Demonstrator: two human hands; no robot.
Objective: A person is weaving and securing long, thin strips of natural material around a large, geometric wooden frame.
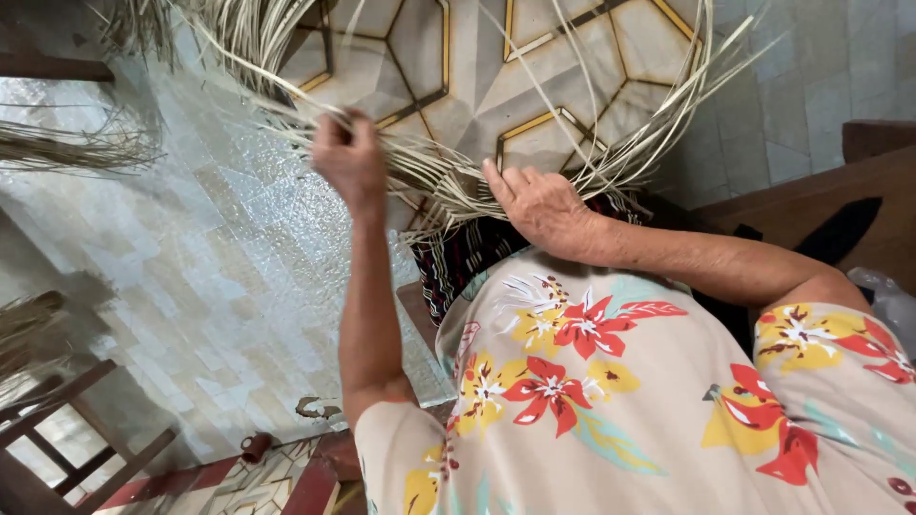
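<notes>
A half-woven piece of pale straw (pixel 448 186) lies on my lap, its long loose strands (pixel 658 114) fanning up and to the right. My left hand (pixel 350 157) is raised at the piece's left edge, fingers closed around a few strands. My right hand (pixel 536 205) lies on the woven part, fingers spread and pressing down on it. Under the weave is a dark striped cloth (pixel 458 262). My floral shirt (pixel 611 401) fills the lower right.
Beneath is a patterned tile floor (pixel 534 57) with gold lines. Straw bundles lie at the left (pixel 67 148) and top left (pixel 143 24). A wooden chair (pixel 57 439) stands at the lower left, and brown wooden furniture (pixel 821 191) at the right.
</notes>
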